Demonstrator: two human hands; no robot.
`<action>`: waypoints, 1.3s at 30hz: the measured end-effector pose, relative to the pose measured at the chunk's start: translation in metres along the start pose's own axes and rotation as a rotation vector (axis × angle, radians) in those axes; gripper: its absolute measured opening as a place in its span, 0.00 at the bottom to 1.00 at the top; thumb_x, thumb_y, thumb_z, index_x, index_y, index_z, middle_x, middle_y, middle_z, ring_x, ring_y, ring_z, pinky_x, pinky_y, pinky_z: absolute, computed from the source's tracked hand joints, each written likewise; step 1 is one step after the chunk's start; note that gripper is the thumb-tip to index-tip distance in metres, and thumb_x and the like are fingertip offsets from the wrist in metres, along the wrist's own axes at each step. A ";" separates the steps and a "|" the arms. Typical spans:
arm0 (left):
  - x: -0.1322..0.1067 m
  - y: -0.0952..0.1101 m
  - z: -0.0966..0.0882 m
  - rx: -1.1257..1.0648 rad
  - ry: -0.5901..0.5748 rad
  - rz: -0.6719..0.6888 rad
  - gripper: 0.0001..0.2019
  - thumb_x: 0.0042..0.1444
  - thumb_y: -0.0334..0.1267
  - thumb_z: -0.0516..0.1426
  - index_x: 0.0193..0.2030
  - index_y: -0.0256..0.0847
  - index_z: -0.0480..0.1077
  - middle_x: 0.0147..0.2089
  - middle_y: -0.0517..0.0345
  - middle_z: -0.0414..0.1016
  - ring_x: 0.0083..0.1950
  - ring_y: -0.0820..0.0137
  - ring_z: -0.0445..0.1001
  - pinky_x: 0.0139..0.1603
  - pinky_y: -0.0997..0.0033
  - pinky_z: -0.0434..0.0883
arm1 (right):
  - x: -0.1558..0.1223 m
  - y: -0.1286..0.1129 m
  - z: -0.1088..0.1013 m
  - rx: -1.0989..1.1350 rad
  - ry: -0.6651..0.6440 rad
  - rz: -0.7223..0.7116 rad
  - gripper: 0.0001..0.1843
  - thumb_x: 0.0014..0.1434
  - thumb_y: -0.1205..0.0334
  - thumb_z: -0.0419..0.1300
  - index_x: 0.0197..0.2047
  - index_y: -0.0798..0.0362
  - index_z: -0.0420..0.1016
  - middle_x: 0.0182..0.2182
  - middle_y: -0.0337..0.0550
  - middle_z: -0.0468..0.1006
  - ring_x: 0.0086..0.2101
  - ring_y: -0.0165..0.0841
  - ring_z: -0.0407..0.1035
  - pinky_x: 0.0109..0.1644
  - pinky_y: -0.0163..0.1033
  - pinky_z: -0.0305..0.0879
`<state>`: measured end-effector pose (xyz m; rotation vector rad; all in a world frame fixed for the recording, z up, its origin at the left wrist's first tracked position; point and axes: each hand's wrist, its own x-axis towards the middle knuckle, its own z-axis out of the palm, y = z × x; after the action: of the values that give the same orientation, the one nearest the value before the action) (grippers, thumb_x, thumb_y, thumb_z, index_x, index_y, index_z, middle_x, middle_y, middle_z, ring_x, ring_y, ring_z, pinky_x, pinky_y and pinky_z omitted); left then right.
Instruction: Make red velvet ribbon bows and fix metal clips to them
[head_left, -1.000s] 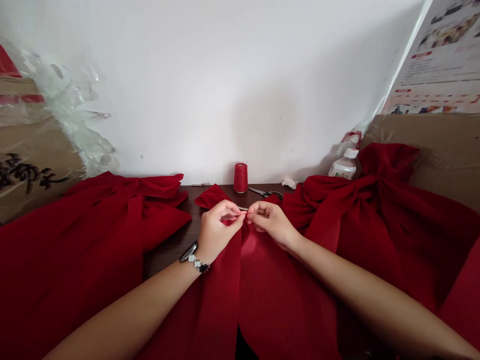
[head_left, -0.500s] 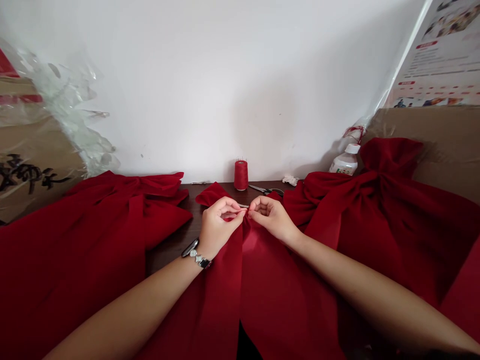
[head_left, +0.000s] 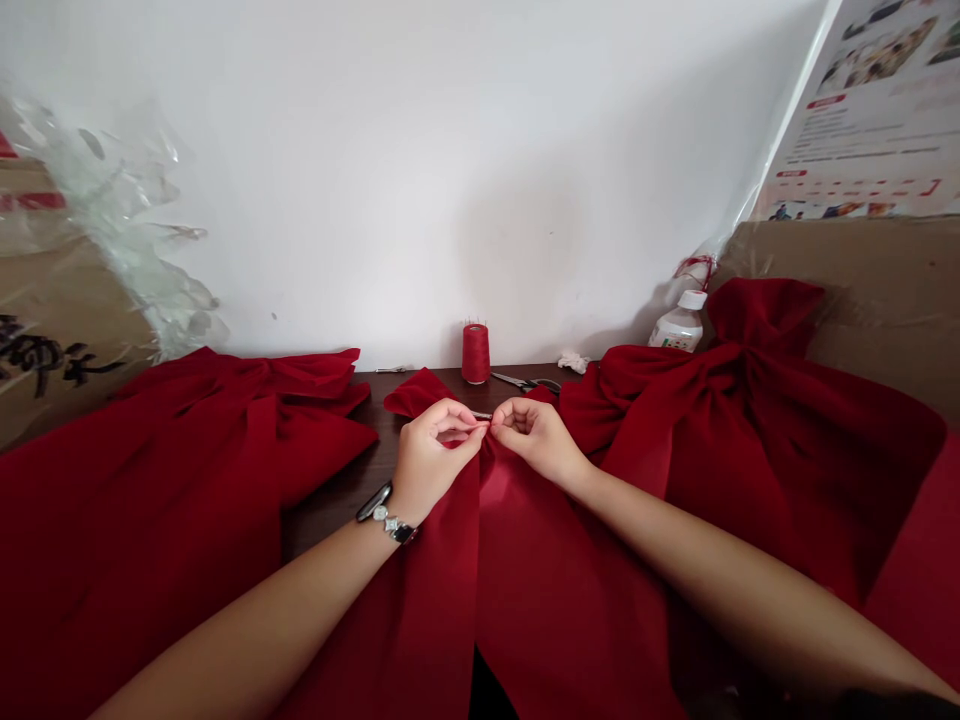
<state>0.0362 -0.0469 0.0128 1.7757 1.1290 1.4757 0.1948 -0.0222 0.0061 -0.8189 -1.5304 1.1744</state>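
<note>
My left hand (head_left: 439,450) is closed in a pinch at the gathered middle of a red cloth bow (head_left: 536,570), whose long tails hang toward me. My right hand (head_left: 536,435) pinches at the same spot, its fingertips almost touching the left ones. What is between the fingertips is too small to make out. Just behind them shows a thin metal piece (head_left: 482,415), its kind unclear. One loop of the bow sticks out beyond my left hand. A dark watch band and a jewelled bracelet are on my left wrist.
A red thread cone (head_left: 475,355) with needles in its top stands by the wall, scissors (head_left: 529,383) beside it. More red bows lie left (head_left: 187,480) and right (head_left: 742,420). A white-capped bottle (head_left: 677,325), crumpled white paper (head_left: 574,362) and cardboard boxes (head_left: 52,300) are around.
The whole view has shifted slightly, so things appear a little farther left. Both hands keep their pinch at the bow's middle, with hardly any movement against the cloth.
</note>
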 end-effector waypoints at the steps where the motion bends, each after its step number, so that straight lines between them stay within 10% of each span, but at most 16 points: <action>1: 0.000 0.000 0.000 -0.003 0.001 0.004 0.07 0.49 0.36 0.62 0.30 0.40 0.67 0.31 0.58 0.78 0.34 0.71 0.78 0.37 0.76 0.74 | 0.000 0.000 0.000 0.002 -0.001 0.004 0.09 0.47 0.60 0.63 0.27 0.57 0.69 0.23 0.35 0.70 0.23 0.23 0.62 0.29 0.31 0.58; 39: 0.018 -0.008 -0.017 0.153 0.017 0.185 0.03 0.55 0.35 0.58 0.34 0.39 0.70 0.37 0.55 0.75 0.38 0.69 0.76 0.38 0.71 0.76 | 0.005 0.001 -0.012 -0.017 -0.041 0.033 0.17 0.48 0.51 0.65 0.29 0.56 0.70 0.20 0.34 0.67 0.20 0.22 0.57 0.25 0.31 0.51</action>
<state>0.0181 -0.0291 0.0189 2.0234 1.1381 1.5478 0.2048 -0.0138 0.0073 -0.8392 -1.5678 1.2108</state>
